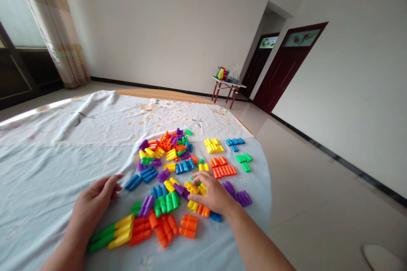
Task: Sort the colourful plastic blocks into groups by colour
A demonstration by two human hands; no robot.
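My left hand (97,199) rests on the cloth at the left of the bright plastic toy blocks, its fingers loosely bent and apart, with nothing visible in them. Nearest to its fingertips lies a blue block (133,182). Among the blocks, my right hand (211,188) has thumb and fingers closed around a yellow toy block (190,187); its fingers partly hide the pieces below. Close to me, a green block (167,203), a purple block (146,206) and several orange blocks (165,229) lie together. A green and yellow row (121,233) sits beside my left forearm.
Sorted groups lie on the right: yellow blocks (214,146), blue blocks (235,143), orange blocks (223,167), green blocks (243,161) and purple blocks (237,194). A mixed pile (167,142) is farther back. The tablecloth (63,169) has folds. A small table (227,82) stands beyond.
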